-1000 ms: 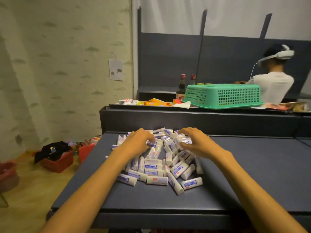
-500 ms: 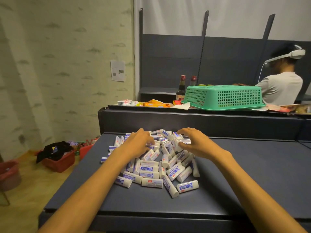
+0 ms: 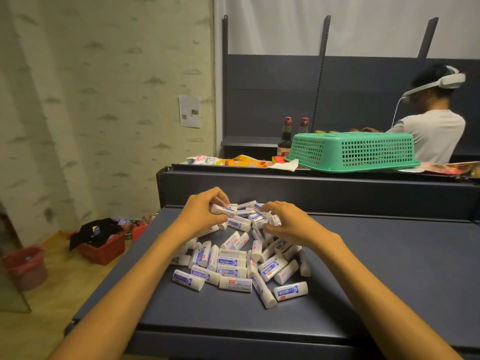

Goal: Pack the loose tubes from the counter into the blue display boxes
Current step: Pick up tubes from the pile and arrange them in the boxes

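A heap of small white tubes with blue labels lay scattered on the dark counter in front of you, no blue display box in sight. Your left hand pinched one tube at the far edge of the pile, fingers curled around it. Your right hand hovered just beside it, fingers curled over the pile and closed on another tube. Beyond the counter, an upturned green basket sat on a raised shelf beside two dark bottles, while a person in a white headset worked behind. Red bins stood on the floor at left.
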### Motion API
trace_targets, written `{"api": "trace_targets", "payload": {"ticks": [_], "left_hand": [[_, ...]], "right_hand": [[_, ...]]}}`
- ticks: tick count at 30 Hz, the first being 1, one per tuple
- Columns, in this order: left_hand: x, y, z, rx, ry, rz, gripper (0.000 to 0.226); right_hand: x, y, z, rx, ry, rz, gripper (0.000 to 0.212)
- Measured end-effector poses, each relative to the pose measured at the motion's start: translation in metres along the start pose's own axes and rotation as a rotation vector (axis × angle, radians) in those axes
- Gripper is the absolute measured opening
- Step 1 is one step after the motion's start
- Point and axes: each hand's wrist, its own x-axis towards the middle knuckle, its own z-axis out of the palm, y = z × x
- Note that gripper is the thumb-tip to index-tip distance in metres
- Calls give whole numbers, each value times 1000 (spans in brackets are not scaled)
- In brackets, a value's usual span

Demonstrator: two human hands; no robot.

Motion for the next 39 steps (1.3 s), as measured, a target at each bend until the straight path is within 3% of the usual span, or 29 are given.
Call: {"api": "trace_targets", "payload": {"ticks": [9, 19, 30, 39], "left_hand": [[-6, -14, -6, 36, 103, 20, 19], [-4, -28, -13, 84, 48, -3, 34], [-4, -35, -13, 214, 48, 69, 32], [-6, -28, -15, 211, 86, 161, 28]], "right_hand": [[37, -19, 21, -22, -71, -99, 35], [63, -20, 35, -43, -136, -75, 27], [61, -17, 31, 15, -129, -26, 22], [44, -14, 17, 313, 18, -19, 56]]}}
